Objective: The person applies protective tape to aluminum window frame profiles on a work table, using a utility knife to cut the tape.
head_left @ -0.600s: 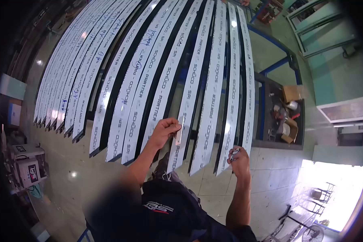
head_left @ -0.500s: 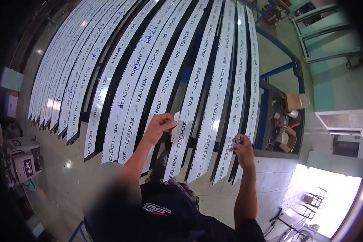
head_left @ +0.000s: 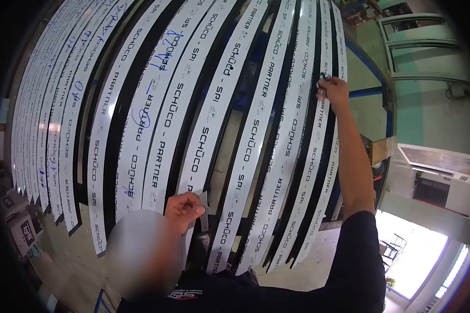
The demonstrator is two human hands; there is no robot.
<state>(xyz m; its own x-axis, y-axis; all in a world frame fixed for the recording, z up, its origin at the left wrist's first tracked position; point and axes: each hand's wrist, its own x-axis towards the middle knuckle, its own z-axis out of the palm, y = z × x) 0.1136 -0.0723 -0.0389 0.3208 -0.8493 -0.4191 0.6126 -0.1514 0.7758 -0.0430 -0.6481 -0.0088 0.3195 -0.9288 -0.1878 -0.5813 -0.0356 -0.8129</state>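
Long profiles covered in white printed film (head_left: pixel 256 117) lie side by side, running away from my body. My left hand (head_left: pixel 185 209) is closed near the front ends of the middle profiles, thumb against the fingers, beside a small pale flat piece (head_left: pixel 204 211). Whether the hand grips that piece cannot be made out. My right hand (head_left: pixel 333 89) is farther out over the profiles at the right, its fingers pinched round a small dark and silvery object (head_left: pixel 324 83) too small to name.
Blue frame bars (head_left: pixel 365 91) show behind the profiles at the right. A cardboard box (head_left: pixel 382 149) sits beyond them. Grey frames (head_left: pixel 418 49) stand at the upper right, and a grey machine (head_left: pixel 23 229) at the lower left.
My right hand has moved forward and slightly right along the profiles with the small object. My left hand has shifted left and nearer my body. The view has come closer to the profiles.
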